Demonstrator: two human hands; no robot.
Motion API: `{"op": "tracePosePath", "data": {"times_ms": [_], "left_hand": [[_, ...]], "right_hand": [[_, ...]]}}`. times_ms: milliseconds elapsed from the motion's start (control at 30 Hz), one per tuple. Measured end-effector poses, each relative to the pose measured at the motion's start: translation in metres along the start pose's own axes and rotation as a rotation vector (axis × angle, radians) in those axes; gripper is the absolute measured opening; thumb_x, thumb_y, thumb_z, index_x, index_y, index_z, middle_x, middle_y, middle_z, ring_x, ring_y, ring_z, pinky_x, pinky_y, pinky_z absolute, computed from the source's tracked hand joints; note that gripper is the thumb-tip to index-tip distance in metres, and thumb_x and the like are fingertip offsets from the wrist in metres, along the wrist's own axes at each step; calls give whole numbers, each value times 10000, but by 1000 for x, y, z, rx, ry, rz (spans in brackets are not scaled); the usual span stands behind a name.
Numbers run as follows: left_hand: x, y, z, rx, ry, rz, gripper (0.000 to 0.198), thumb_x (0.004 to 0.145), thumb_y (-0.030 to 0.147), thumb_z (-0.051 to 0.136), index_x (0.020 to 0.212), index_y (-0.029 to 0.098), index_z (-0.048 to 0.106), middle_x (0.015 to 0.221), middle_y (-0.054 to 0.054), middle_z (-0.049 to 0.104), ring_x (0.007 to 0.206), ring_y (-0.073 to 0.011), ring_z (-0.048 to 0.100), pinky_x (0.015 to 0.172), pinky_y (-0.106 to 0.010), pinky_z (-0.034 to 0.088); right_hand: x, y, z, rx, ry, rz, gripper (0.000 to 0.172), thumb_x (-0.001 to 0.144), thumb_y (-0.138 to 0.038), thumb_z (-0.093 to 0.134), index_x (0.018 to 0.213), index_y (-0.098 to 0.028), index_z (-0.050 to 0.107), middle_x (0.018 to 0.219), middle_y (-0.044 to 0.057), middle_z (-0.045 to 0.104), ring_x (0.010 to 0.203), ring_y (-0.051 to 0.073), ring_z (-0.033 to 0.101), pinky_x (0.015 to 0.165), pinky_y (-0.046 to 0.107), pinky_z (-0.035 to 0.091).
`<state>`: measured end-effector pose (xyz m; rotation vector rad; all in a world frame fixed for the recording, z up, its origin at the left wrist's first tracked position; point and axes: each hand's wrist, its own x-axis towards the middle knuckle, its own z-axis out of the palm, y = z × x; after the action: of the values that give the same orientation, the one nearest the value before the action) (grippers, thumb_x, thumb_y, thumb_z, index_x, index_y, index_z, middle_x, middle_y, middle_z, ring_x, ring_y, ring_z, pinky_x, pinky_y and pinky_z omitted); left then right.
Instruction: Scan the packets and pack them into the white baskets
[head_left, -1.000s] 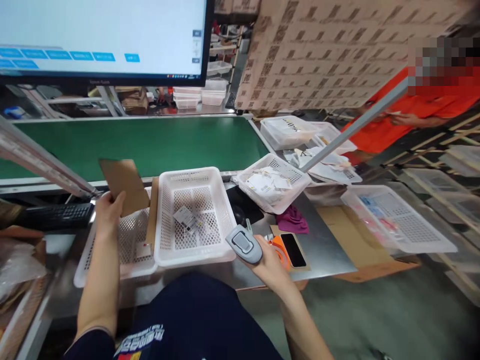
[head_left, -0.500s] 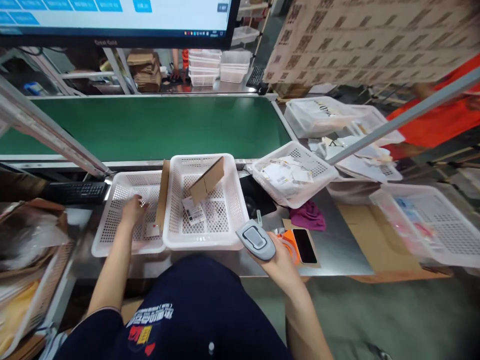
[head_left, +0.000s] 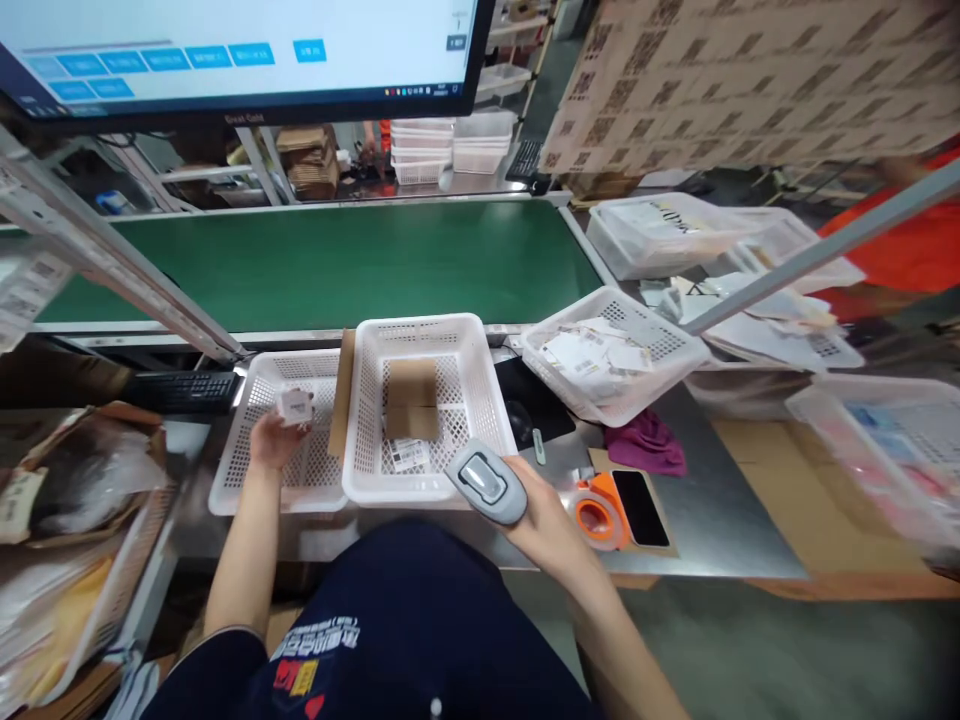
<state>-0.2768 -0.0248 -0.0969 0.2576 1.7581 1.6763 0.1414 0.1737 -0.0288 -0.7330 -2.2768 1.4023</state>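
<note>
Head view: I see the left hand [head_left: 271, 442] grasping a small white printed packet [head_left: 295, 406] over the left white perforated plastic basket [head_left: 319, 462], the right hand [head_left: 541, 510] gripping a grey plastic handheld scanner [head_left: 487, 483], and I'd leave the packet's print uncovered.

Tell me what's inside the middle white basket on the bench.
Inside the basket are a piece of brown cardboard and, at its near edge, a white printed label. Whatever lies beneath the cardboard is covered, so I can't tell.
</note>
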Motion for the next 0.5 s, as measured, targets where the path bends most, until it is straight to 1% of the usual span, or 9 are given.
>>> {"op": "tracePosePath", "data": {"times_ms": [33, 67, 100, 133, 200, 267, 367, 433, 500], "left_hand": [[-5, 17, 3, -103, -58, 58, 645, 711, 576, 613, 1254, 229, 596, 1397, -149, 681, 1183, -263, 667, 819, -328, 588], [-11, 32, 9, -209, -117, 106, 720, 732, 607, 623, 1350, 239, 601, 1507, -139, 643, 1260, -268, 652, 857, -329, 595], [-17, 45, 17, -305, -173, 137, 757, 771, 638, 640, 1416, 246, 601, 1551, -133, 626, 1284, -269, 650, 871, -331, 601], [-22, 56, 26, -381, -218, 152, 761, 821, 670, 654, 1449, 242, 607, 1544, -138, 637, 1265, -269, 666, 864, -333, 607], [-31, 72, 48, -452, -274, 135, 752, 887, 738, 684, 1438, 228, 644, 1450, -151, 699, 1174, -267, 714, 822, -333, 619], [-37, 79, 72, -430, -311, 100, 792, 855, 786, 750, 1400, 216, 677, 1370, -151, 739, 1110, -275, 744, 789, -335, 631], [-44, 77, 105, -365, -361, 89, 850, 784, 792, 832, 1381, 203, 697, 1306, -142, 764, 1067, -280, 758, 780, -337, 646], [-48, 74, 123, -335, -394, 95, 863, 791, 794, 827, 1403, 199, 691, 1287, -137, 772, 1061, -277, 754, 790, -334, 649], [-53, 70, 136, -312, -422, 64, 856, 825, 797, 787, 1432, 205, 676, 1292, -133, 773, 1092, -282, 749, 812, -334, 648]], "right_hand": [[4, -5, 1, -11, -22, -16, 320, 882, -267, 702, 1194, -196, 690, 1162, 104, 693, 1023, 258, 704, 885, 359, 558], [8, -11, 2, -29, -41, -36, 338, 873, -248, 685, 1206, -197, 683, 1184, 114, 691, 1037, 265, 702, 890, 367, 556], [13, -17, 3, -51, -59, -61, 362, 859, -222, 666, 1220, -200, 676, 1205, 121, 689, 1050, 272, 699, 894, 375, 554], [17, -25, 4, -74, -73, -89, 393, 842, -198, 653, 1235, -204, 669, 1224, 125, 686, 1059, 277, 695, 895, 381, 551], [27, -42, 8, -115, -100, -156, 457, 817, -164, 638, 1271, -217, 654, 1247, 125, 677, 1072, 282, 688, 884, 379, 546], [37, -59, 14, -154, -121, -226, 520, 808, -158, 637, 1324, -224, 639, 1231, 118, 671, 1058, 280, 685, 849, 366, 543], [51, -75, 20, -213, -143, -292, 572, 833, -185, 640, 1404, -205, 615, 1210, 119, 668, 1041, 290, 683, 836, 374, 550], [57, -77, 22, -238, -139, -301, 568, 854, -199, 640, 1421, -190, 609, 1213, 122, 668, 1039, 296, 679, 846, 383, 557], [57, -72, 20, -238, -115, -292, 561, 847, -188, 649, 1407, -192, 612, 1207, 113, 667, 1044, 292, 673, 853, 377, 555]]}}
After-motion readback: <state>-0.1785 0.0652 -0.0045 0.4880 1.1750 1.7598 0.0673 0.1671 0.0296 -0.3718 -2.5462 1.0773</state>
